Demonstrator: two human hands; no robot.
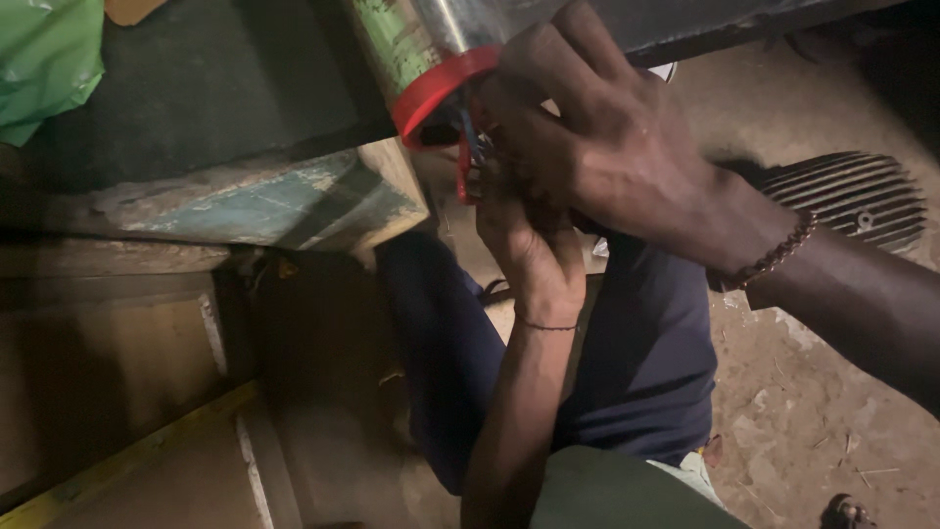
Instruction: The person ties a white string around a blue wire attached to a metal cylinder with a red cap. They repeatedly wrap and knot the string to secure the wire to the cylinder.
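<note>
Here, in the head view, your right hand comes in from three o'clock and curls over the end of a metal cylinder with a red band, up at twelve o'clock against the worn counter. Your left hand rises from six o'clock just beneath it, its fingers pressed around the red and blue wires hanging from the cylinder's end. The right fingers are bent close together; whether they pinch a wire you cannot tell. The wires look loose and unjoined, so the wiring seems midway. A ribbed metal cover lies on the dirt floor at three o'clock.
</note>
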